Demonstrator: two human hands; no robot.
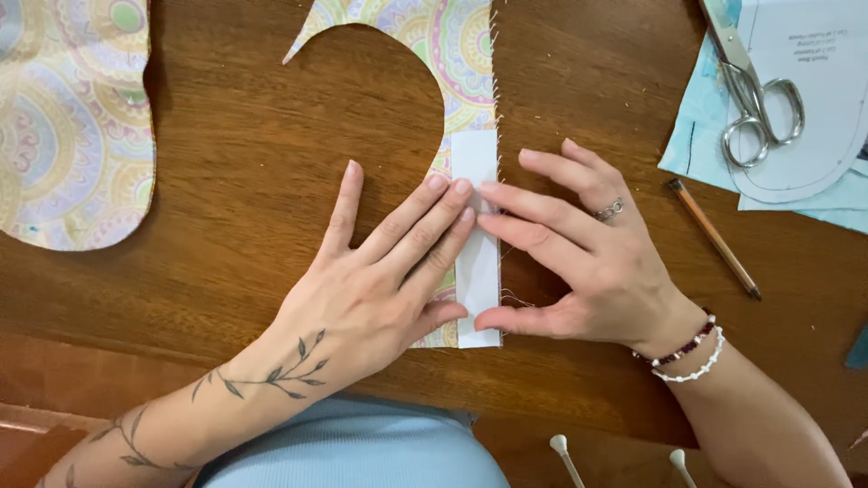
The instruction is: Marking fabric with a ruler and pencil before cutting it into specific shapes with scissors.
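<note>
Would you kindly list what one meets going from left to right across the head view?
Patterned fabric piece → left hand → white paper strip → right hand → pencil → scissors.

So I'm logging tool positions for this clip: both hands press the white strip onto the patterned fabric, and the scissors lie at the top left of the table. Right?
Not quite. The scissors lie at the top right, on the paper pattern pieces, as the head view shows. The rest holds: the left hand and right hand both press the white strip onto the patterned fabric.
</note>
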